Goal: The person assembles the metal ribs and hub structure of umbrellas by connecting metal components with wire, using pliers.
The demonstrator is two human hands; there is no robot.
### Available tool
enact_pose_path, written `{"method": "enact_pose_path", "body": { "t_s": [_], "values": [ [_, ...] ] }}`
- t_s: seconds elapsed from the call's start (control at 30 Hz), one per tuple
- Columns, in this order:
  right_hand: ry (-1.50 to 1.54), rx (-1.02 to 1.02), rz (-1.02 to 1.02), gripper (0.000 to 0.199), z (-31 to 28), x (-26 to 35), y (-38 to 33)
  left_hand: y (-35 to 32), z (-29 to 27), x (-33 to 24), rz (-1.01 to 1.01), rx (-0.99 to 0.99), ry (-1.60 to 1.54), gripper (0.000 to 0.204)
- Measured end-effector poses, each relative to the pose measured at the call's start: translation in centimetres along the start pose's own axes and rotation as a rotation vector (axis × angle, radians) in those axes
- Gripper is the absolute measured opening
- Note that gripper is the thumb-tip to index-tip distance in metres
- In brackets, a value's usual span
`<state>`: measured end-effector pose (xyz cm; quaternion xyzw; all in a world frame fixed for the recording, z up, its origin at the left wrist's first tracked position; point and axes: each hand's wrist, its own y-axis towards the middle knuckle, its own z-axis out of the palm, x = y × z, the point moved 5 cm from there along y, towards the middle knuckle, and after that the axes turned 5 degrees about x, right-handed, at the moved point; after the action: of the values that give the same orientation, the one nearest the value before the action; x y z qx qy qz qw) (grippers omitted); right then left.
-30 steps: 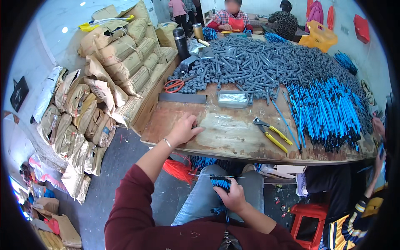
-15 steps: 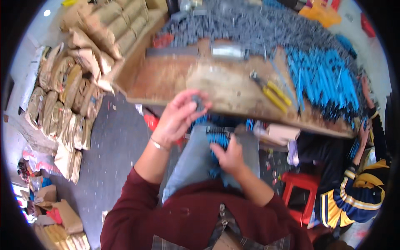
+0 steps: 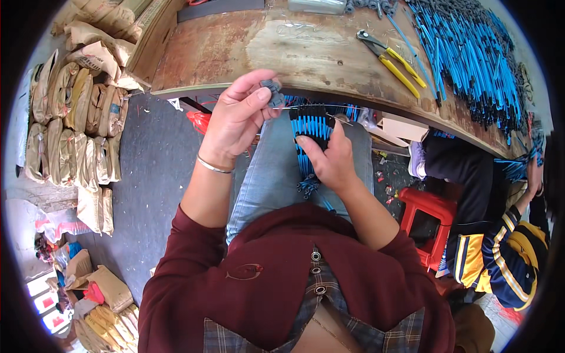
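Note:
My left hand [image 3: 232, 120] is closed in a pinch on a small cluster of grey plastic pieces [image 3: 274, 94], held just before the bench's near edge. Above my lap, my right hand [image 3: 331, 157] grips a bundle of blue strips with black ends [image 3: 313, 125], thumb laid across them. A thin metal rod [image 3: 283, 108] runs along the black ends, and its left tip lies close to the grey pieces. Whether the tip touches or enters them, I cannot tell. The lower ends of the bundle hang over my jeans.
On the wooden bench [image 3: 235, 62] lie yellow-handled pliers [image 3: 397, 63] and a heap of blue strips [image 3: 471, 67]. A clear plastic box [image 3: 318, 6] sits farther back. Brown paper packages [image 3: 73, 150] are stacked left. A red stool [image 3: 426, 220] and a co-worker [image 3: 500, 253] are at right.
The view has tilted down, so the bench sits higher in it. My right hand has lifted the bundle toward my left hand, and the rod now shows clearly beside the grey pieces.

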<state>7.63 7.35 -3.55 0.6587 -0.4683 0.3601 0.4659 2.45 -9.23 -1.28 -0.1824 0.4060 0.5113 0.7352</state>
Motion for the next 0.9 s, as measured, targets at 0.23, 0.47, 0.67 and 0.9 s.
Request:
{"method": "enact_pose_path", "body": {
  "t_s": [0.23,0.47,0.67,0.9],
  "values": [
    [-0.04,0.018,0.012,0.036,0.2,-0.3,-0.1,0.2,1.2,0.0,-0.083,-0.009,-0.047,0.037],
    [-0.028,0.012,-0.026,0.035,0.3,0.0,-0.1,0.2,0.9,0.1,-0.042,0.001,0.066,0.037],
    [-0.034,0.031,-0.019,0.035,0.6,0.1,0.0,0.0,0.5,-0.1,-0.058,0.014,0.096,0.038],
    [-0.061,-0.032,0.008,0.034,0.8,-0.1,0.3,-0.5,0.6,-0.2,0.008,-0.026,0.169,0.041]
  ]
}}
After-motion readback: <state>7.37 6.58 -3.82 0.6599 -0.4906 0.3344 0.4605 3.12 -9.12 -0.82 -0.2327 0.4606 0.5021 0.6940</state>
